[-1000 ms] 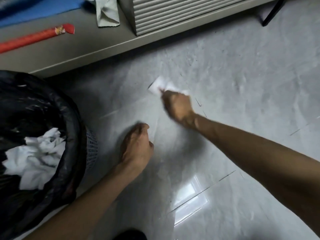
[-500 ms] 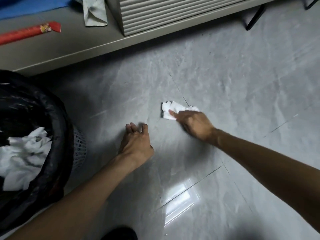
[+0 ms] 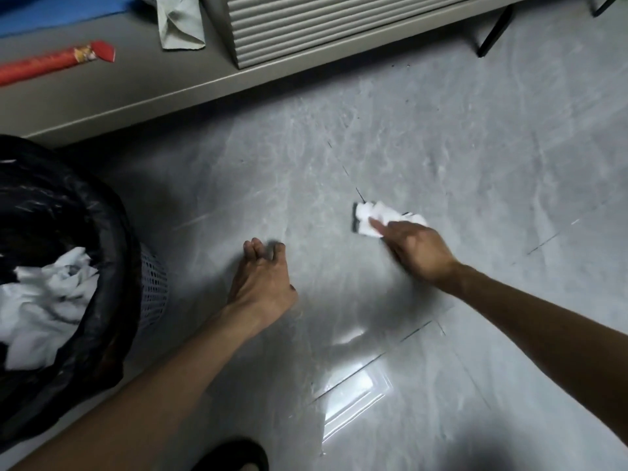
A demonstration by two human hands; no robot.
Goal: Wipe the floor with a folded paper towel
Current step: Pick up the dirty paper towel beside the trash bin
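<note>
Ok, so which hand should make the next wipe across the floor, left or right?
Right. The right hand holds the paper towel down on the floor, with bare tile around it. The left hand rests on the floor near the bin, holding nothing, probably bracing the person.

Two bare forearms (image 3: 543,338), unsleeved to the frame edge, left hand (image 3: 263,283), right hand (image 3: 419,249), both bare

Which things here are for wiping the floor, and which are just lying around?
For the job:
paper towel
right hand, holding the towel
floor
left hand, propped on the floor

Just lying about:
bin with crumpled paper inside
red roll
grey cloth
blue mat
</note>
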